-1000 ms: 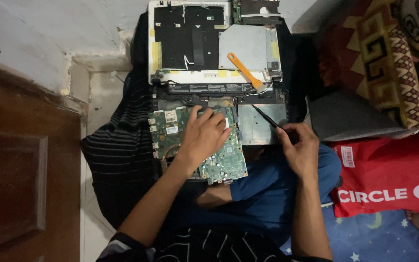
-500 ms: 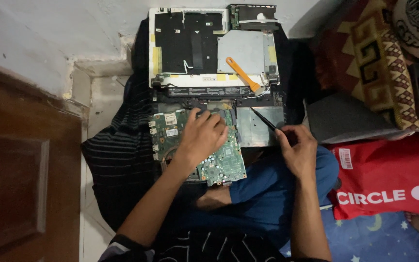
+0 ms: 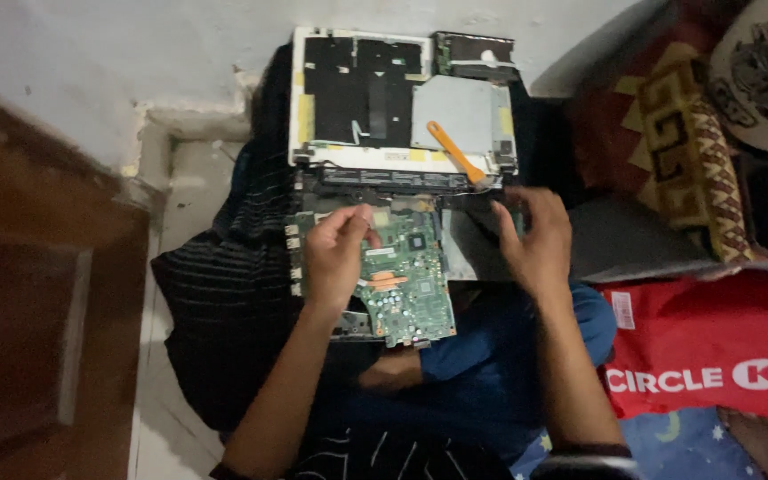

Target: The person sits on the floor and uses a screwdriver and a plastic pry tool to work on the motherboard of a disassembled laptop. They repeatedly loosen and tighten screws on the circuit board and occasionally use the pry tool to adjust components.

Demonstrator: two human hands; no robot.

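Clearly, in the head view, a laptop is taken apart on the person's lap. The green motherboard already lies loose, out of the dark lower chassis, resting on the blue-clad legs just below it. The left hand lies on the board's left part, its fingers pinched together at the board's top edge; what they pinch is too small to tell. The right hand hovers at the chassis's right edge with fingers spread and released, holding nothing I can see. Beyond the chassis, the opened white lid lies flat toward the wall, and an orange pry tool rests on its right half. So the opening and the freeing of the board look done; the board is not yet lifted away.

Room is narrow: a wall and a wooden door at left, a patterned cushion and a red plastic bag close at right.
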